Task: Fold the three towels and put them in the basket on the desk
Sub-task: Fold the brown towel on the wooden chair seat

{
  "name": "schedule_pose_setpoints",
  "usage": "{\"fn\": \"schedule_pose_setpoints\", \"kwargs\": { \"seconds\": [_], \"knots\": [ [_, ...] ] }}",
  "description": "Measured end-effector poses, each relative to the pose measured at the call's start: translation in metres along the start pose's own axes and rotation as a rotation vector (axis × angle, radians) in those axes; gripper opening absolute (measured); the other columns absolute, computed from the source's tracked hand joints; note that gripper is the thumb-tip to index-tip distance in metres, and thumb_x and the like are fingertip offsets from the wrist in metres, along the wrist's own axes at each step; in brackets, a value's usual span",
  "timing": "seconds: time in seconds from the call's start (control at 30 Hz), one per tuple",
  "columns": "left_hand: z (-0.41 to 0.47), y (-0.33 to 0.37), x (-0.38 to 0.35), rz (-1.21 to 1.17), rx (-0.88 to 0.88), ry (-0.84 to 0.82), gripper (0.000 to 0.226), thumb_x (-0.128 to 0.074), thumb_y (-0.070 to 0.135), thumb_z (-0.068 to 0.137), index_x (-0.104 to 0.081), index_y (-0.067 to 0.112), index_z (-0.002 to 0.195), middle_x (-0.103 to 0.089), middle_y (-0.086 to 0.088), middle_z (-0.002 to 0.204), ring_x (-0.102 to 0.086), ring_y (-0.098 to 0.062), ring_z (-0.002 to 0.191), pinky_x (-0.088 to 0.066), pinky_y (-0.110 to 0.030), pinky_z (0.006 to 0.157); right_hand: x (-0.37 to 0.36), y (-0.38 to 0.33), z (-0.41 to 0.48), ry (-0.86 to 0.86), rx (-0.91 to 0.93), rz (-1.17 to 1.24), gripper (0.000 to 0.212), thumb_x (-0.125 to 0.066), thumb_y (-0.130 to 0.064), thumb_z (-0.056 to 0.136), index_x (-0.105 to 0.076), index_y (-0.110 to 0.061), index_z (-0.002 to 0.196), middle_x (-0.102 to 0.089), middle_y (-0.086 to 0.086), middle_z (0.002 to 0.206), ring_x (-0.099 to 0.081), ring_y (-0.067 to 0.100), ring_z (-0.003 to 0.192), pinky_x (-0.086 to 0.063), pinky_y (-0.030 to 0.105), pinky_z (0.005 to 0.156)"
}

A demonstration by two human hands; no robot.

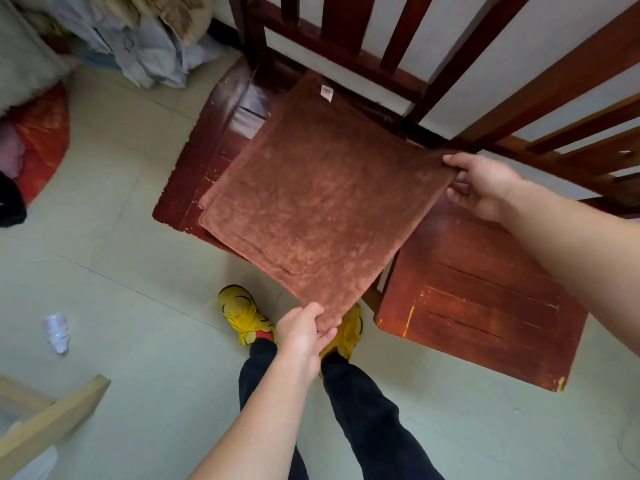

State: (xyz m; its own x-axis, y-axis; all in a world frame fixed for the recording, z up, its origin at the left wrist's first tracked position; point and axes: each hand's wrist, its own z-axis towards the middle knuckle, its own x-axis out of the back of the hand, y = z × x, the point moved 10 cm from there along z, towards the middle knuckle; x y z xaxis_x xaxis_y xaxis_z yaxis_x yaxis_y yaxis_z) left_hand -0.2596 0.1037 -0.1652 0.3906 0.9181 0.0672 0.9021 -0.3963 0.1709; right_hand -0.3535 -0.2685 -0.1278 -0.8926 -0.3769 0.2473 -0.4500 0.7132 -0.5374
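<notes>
My left hand pinches the near corner of the brown towel, thumb on top and fingers curled underneath. My right hand grips the right corner the same way, thumb over the edge, fingers closed below it. Between the two hands the towel is stretched out flat and nearly square, tilted like a diamond from where I stand. It looks to be doubled over, since a second stitched edge shows just under the left side. A small white tag sits at its far corner.

The far part of the towel lies over the seat of a dark red wooden chair, while the near corner hangs out past the seat above my feet. A second wooden chair stands just beside the first on my right, its worn seat bare, my right forearm crossing above it.

Below the towel I see my yellow shoes and dark trousers on the pale tiled floor. A crumpled scrap of white paper lies on the floor to the left. Farther left is a red bag, and a heap of pale clothes sits against the wall. A light wooden edge shows at the lower left corner.
</notes>
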Motion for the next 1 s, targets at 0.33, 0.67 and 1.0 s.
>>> {"fn": "schedule_pose_setpoints", "kwargs": {
  "seconds": [0.33,0.67,1.0],
  "knots": [
    [-0.016,0.130,0.065,-0.208,-0.136,0.136,0.017,-0.060,0.006,0.091,-0.062,0.003,0.107,-0.055,-0.005,0.063,-0.055,-0.014,0.051,-0.045,-0.021,0.044,-0.117,-0.086,-0.030,-0.071,0.049,0.051,0.014,-0.069,-0.019,0.087,-0.057,-0.013,0.087,-0.055,0.002,0.066,-0.057,0.009,0.049,-0.051,0.020,0.048],
    [0.054,0.213,0.104,-0.299,-0.029,0.191,0.007,-0.060,0.011,0.093,-0.059,0.007,0.087,-0.066,-0.007,0.078,-0.068,-0.016,0.066,-0.049,-0.021,0.044,-0.238,-0.102,0.009,-0.047,0.006,0.051,0.027,-0.069,-0.023,0.088,-0.061,-0.010,0.110,-0.065,0.006,0.079,-0.065,0.012,0.048,-0.052,0.021,0.047],
    [0.053,0.306,0.062,0.658,-0.635,0.113,0.009,-0.061,0.013,0.086,-0.065,0.021,0.088,-0.067,0.000,0.074,-0.067,-0.020,0.077,-0.054,-0.032,0.076,-0.268,-0.076,0.013,0.045,0.075,-0.163,0.016,-0.056,-0.018,0.093,-0.064,-0.016,0.106,-0.071,0.005,0.104,-0.070,0.015,0.087,-0.056,0.029,0.071]
  ]
}}
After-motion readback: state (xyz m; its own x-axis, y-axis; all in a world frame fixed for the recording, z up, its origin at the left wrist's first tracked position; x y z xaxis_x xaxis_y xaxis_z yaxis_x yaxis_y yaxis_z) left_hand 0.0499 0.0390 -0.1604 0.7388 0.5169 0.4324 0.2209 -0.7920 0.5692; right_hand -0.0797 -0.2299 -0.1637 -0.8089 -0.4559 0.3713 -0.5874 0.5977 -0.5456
